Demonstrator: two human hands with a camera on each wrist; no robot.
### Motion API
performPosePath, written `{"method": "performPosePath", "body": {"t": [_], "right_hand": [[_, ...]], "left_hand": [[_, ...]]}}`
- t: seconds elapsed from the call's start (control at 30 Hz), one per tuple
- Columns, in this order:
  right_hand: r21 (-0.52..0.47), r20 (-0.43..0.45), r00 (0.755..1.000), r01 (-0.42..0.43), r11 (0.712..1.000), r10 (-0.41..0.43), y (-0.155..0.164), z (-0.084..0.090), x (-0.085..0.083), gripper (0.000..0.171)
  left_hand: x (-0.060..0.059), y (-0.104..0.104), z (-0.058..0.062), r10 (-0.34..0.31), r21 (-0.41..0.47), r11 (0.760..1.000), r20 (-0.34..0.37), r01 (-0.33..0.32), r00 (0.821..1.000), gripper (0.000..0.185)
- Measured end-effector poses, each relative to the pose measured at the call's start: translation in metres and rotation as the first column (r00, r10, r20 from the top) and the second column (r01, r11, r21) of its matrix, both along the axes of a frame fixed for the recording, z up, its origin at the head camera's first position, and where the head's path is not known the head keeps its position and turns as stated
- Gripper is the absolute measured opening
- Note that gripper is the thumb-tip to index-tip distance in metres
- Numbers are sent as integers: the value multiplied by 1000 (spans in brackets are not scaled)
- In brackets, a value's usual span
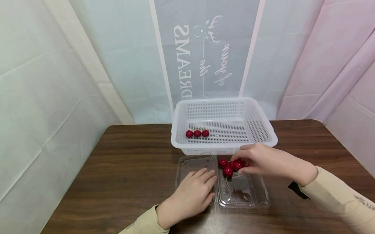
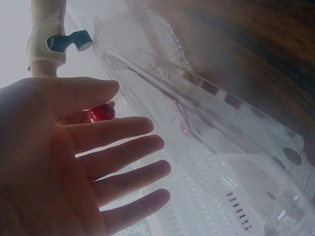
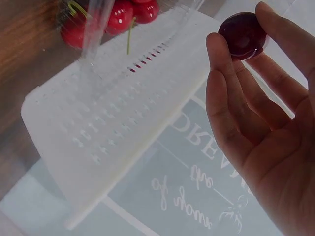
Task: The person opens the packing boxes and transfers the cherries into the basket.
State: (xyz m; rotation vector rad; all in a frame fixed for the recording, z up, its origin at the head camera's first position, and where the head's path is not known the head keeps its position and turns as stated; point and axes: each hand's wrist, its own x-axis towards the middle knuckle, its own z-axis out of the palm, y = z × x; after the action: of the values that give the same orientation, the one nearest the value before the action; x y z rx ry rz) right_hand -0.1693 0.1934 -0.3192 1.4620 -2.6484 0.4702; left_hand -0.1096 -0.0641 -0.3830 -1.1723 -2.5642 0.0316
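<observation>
Pale plastic sheets (image 1: 50,84) are hanging on three sides of a wooden surface (image 1: 121,174), a printed banner (image 1: 204,54) behind it, suggesting a makeshift recording booth.

A white basket (image 1: 222,110) with a perforated grid pattern holds three glossy red cherries (image 1: 197,133) at its 9 o'clock side. The clear plastic tray (image 1: 242,190) lies on a dark brown wood-grain worktop (image 1: 121,174), and both sleeves (image 1: 342,197) are beige.

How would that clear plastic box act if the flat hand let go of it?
The clear box looks thin and light, so it would probably slide or lift easily. Its open lid, under the flat left hand, might spring up. The cherries would likely roll.
</observation>
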Motion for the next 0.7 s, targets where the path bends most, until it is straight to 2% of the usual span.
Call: {"method": "performPosePath", "body": {"t": [0.17,0.53,0.7], "right_hand": [[-5,1,1000,-6,1000,6,-1,7,-2,26],[-19,-84,996,8,1000,-9,-1,22,-10,26],[-17,-76,997,10,1000,-11,-3,28,-13,25]], "left_hand": [[0,0,-1,3,-3,1000,-2,-3,1000,41],[-1,0,0,5,-2,1000,7,-5,1000,40],[-1,0,0,3,3,1000,12,-3,1000,40]]}}
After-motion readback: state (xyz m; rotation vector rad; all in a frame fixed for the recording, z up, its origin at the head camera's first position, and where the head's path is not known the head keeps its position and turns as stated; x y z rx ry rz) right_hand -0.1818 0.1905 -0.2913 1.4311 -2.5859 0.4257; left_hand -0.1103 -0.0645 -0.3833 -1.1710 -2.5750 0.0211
